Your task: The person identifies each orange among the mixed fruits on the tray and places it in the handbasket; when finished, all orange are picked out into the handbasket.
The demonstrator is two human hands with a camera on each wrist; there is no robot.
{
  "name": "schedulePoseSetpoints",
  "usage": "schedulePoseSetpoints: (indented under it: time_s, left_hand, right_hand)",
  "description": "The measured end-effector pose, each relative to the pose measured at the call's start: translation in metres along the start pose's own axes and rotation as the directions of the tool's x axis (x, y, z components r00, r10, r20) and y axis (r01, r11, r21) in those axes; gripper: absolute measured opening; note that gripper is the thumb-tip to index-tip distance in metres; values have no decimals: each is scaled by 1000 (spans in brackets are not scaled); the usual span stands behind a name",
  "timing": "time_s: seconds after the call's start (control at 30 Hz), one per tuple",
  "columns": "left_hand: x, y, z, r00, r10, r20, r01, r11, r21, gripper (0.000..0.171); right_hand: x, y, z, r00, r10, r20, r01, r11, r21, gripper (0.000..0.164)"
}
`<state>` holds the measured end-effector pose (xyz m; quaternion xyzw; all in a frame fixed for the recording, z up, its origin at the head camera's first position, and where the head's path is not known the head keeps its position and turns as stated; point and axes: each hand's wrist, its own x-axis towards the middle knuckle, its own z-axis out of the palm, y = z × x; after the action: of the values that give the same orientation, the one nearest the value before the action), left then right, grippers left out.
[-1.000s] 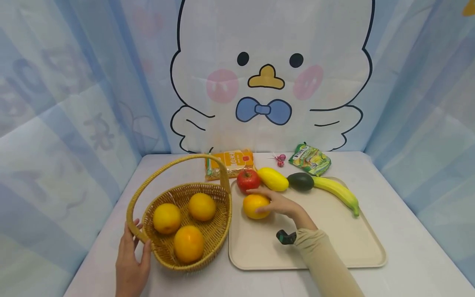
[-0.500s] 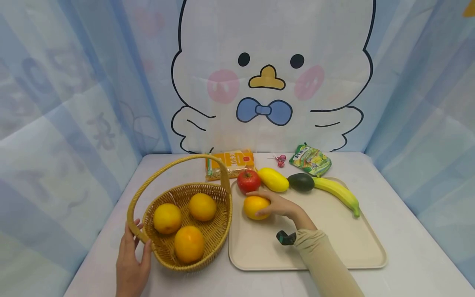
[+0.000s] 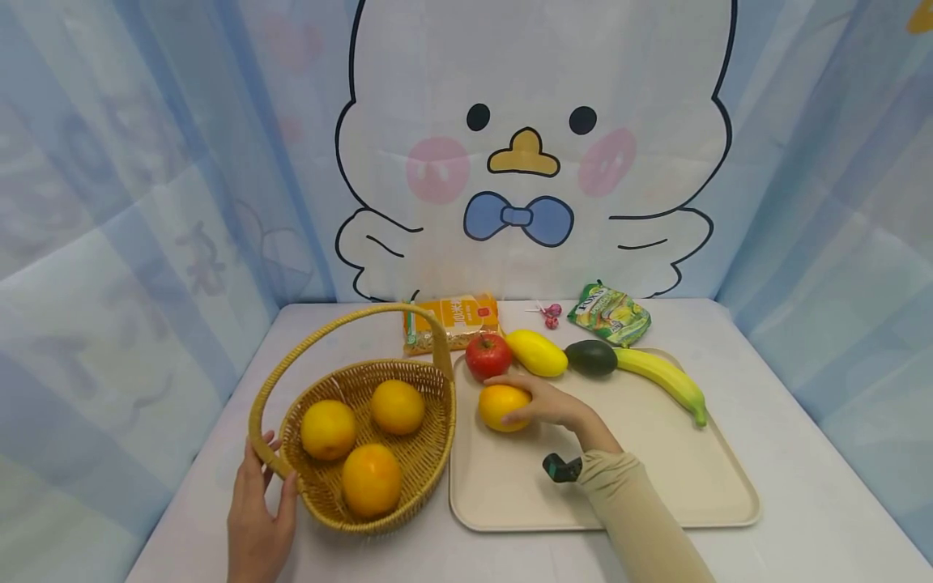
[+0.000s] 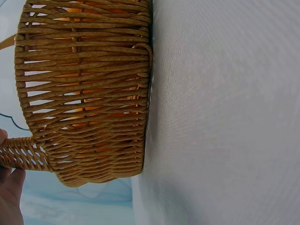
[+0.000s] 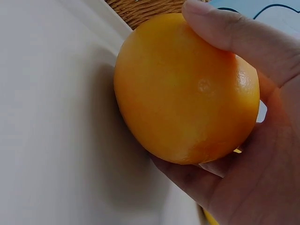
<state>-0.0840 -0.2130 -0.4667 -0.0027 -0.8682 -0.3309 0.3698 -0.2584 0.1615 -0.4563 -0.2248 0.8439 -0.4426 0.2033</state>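
Observation:
My left hand (image 3: 261, 518) holds the foot of the handle of a wicker basket (image 3: 430, 478). In the left wrist view, the thumb and fingertips sit on both sides of that handle (image 4: 23, 153). Inside the basket lie three oranges, one of them the front orange (image 3: 372, 479). My right hand (image 3: 555, 403) grips another orange (image 3: 501, 407) over the left part of a beige tray (image 3: 525, 502). Seen from the right wrist, the thumb lies on one side of this orange (image 5: 183, 89) and fingers curl beneath the other; whether it touches the tray, I cannot tell.
Along the tray's back edge sit a red apple (image 3: 487, 356), a yellow oval fruit (image 3: 537, 352), a dark green avocado-like fruit (image 3: 591, 357) and a banana (image 3: 665, 379). Behind are an orange packet (image 3: 455, 322), lollipops (image 3: 551, 314) and a green bag (image 3: 611, 313).

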Motion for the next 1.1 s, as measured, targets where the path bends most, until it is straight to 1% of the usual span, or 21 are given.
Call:
schedulePoseSetpoints:
  time_s: [0.5, 0.73, 1.1]
  left_hand:
    - [0, 2, -1, 1000, -20, 2, 20, 1000, 2, 93]
    - [0, 1, -1, 1000, 1, 0, -1, 1000, -9, 91]
    - [0, 1, -2, 1000, 20, -13, -20, 1000, -23, 92]
  right_hand:
    - [-2, -2, 0, 1000, -2, -11, 2, 1000, 16, 58]
    - [-4, -2, -1, 1000, -5, -11, 5, 1000, 11, 57]
    - [-8, -7, -7, 999, 33, -20, -33, 999, -8, 59]
